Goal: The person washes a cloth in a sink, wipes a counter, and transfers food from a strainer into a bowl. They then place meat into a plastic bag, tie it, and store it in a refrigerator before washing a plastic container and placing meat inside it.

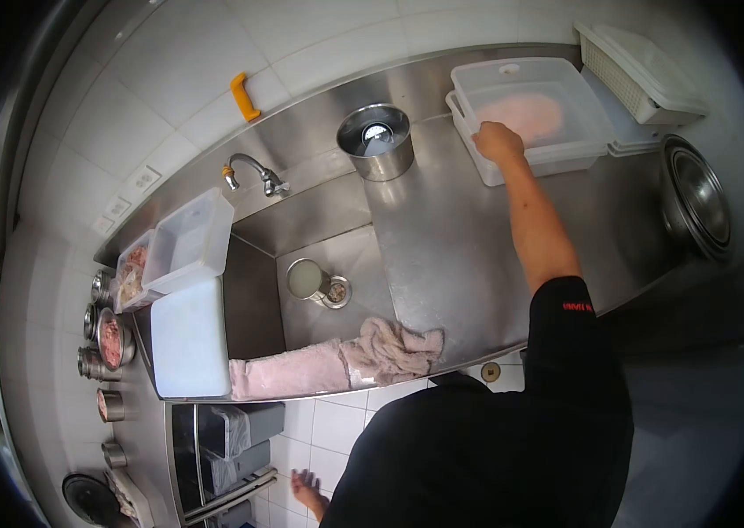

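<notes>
My right hand (499, 143) is stretched out over the steel counter, its fingers closed on the near left rim of a translucent plastic container (557, 79). A pale pink mass (526, 116) shows blurred through the plastic, and a second translucent container (488, 167) sits underneath. My left hand (306, 489) hangs low beside my body over the floor, slightly blurred, with fingers apart and nothing in it.
A steel pot (376, 145) stands behind the sink (328, 251), which holds a metal cup (307, 279). Towels (293, 371) lie along the front edge beside a pale blue cutting board (189, 339). Steel bowls (696, 198) lean at right; a white basket (623, 79) stands behind.
</notes>
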Demonstrator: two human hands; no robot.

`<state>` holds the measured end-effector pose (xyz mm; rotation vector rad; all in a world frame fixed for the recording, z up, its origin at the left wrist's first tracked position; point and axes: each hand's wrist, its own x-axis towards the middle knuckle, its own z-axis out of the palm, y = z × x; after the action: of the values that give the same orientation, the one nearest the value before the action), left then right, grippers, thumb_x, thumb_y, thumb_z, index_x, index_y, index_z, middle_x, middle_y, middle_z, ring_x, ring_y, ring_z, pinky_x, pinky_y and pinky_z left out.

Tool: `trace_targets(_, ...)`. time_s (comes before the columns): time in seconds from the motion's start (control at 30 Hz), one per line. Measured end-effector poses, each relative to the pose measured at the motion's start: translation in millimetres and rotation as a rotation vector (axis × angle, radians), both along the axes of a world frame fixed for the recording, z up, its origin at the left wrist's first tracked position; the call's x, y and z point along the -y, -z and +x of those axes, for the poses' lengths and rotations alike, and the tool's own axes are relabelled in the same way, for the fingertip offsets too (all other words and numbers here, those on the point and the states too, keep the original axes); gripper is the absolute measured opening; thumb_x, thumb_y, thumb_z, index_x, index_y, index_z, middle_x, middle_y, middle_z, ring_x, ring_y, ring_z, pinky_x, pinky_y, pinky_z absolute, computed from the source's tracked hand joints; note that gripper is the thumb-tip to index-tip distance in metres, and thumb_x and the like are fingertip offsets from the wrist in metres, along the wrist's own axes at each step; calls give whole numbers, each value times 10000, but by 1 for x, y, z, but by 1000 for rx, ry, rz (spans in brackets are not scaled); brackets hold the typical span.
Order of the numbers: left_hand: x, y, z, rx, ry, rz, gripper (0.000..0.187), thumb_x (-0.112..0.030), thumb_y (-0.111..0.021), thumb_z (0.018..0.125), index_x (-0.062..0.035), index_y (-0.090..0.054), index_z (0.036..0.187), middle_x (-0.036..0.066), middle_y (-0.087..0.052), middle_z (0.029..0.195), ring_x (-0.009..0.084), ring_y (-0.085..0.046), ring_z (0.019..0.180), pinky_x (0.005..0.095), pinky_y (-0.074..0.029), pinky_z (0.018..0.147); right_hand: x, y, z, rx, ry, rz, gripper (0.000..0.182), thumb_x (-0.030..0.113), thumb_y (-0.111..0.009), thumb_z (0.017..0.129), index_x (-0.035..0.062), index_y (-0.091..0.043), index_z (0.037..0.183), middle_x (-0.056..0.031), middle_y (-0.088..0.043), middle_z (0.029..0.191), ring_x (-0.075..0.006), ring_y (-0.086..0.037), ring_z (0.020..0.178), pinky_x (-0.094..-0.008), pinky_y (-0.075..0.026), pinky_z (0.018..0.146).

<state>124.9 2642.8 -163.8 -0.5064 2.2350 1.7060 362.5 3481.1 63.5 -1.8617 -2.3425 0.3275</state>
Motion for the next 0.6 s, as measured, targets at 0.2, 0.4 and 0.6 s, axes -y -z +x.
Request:
trace_targets(0.2,-87,-132,-37,-574,23,-75,444,-349,-533,976,-43,-530,1298,82,-646,1025,177,-600,912,325,-477,794,58,-45,34,-407,-8,206,317,309,-516,938,74,-610,1128,-195,-682,975,-386,-639,940,-480,-495,805)
trace_targets(0.4,-239,-201,-39,-971,538,-20,284,-24,-519,945,-1,-587,1220,125,-630,1188,232,-579,1121,368,-430,987,207,-50,20,-326,-361,322,230,254,-524,940,54,-603,1021,-205,-640,718,-400,-633,696,-504,-479,649)
trace_targets(0.6,-334,-299,28,-1570,1140,-244,534,-15,-729,735,-84,-589,1245,181,-450,1404,417,-365,1340,498,-306,1092,295,-51,7,-224,-710,214,175,234,-576,904,68,-607,951,-173,-622,642,-371,-633,647,-479,-449,568)
